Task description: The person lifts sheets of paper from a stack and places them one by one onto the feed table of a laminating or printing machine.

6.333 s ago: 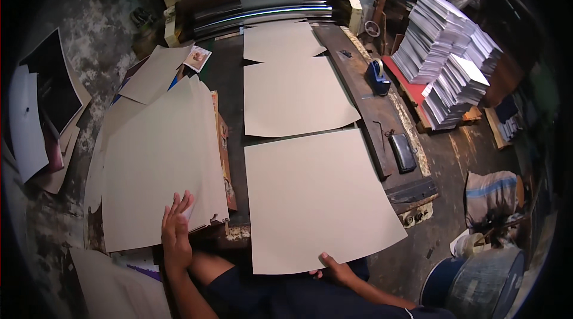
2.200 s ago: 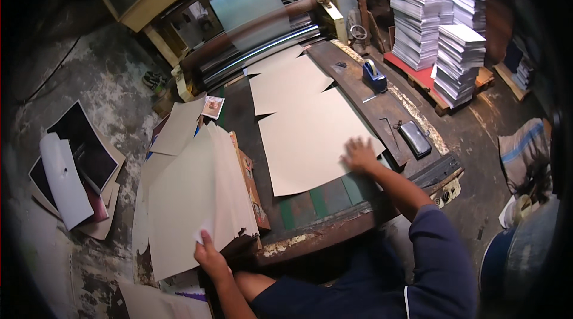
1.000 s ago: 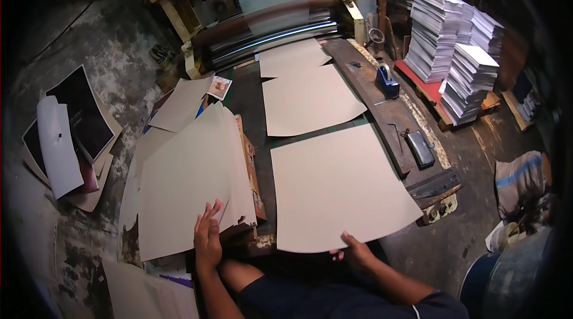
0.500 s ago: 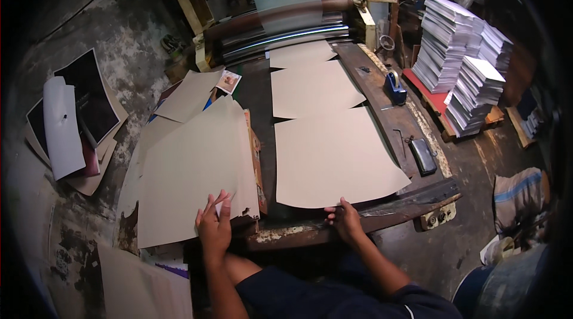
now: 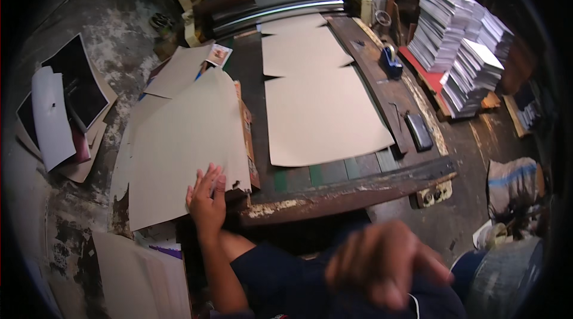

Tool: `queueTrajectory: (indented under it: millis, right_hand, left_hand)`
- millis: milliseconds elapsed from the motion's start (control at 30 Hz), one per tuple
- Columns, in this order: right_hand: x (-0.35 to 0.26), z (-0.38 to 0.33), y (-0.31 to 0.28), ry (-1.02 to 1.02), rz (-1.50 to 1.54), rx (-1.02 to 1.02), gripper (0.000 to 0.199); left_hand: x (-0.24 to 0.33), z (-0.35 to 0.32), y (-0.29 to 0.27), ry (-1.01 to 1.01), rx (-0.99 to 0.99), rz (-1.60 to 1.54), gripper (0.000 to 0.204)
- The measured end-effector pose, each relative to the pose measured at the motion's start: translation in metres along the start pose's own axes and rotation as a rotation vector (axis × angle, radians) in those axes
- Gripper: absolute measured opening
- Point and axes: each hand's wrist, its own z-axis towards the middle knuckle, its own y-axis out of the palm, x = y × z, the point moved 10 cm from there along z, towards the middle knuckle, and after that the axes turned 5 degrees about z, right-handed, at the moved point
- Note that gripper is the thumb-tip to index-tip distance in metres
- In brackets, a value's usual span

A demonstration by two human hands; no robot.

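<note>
My left hand (image 5: pixel 207 202) lies at the near edge of a stack of large beige paper sheets (image 5: pixel 179 152), its fingers stretched out over the top sheet. My right hand (image 5: pixel 388 262) is raised over my lap, close to the camera and smeared by motion; whether its fingers hold anything cannot be made out. Ahead of me a row of beige sheets (image 5: pixel 322 116) lies end to end on the machine's feed bed. The farthest one reaches the metal rollers (image 5: pixel 280 13). Green strips of the bed (image 5: pixel 316 174) show in front of the nearest sheet.
A blue tape dispenser (image 5: pixel 391 62) and a dark case (image 5: pixel 419 132) sit on the bed's right side rail. Tall stacks of white paper (image 5: pixel 444 26) stand on a pallet at right. Loose dark and white sheets (image 5: pixel 54 113) lie on the floor at left.
The row of sheets has moved away from me toward the rollers, uncovering the near bed. My right hand has left the sheet's near edge and come up toward the camera. My left hand stays at the stack.
</note>
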Motion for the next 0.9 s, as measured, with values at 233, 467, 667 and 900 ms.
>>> queueTrajectory:
  millis: [233, 467, 667, 900]
  right_hand:
    - [-0.005, 0.037, 0.071, 0.131, 0.104, -0.301, 0.047]
    - [-0.018, 0.035, 0.072, 0.012, -0.14, -0.322, 0.046]
    - [-0.018, 0.036, 0.052, 0.016, 0.001, -0.236, 0.049]
    - [-0.024, 0.009, 0.062, 0.095, -0.107, -0.359, 0.05]
  left_hand:
    - [-0.003, -0.001, -0.008, 0.003, 0.031, 0.009, 0.042]
    - [-0.001, 0.002, -0.004, 0.0, 0.016, -0.019, 0.037]
    - [-0.017, -0.003, -0.012, -0.021, 0.051, 0.024, 0.035]
    - [-0.013, 0.002, -0.006, -0.052, 0.138, -0.187, 0.033]
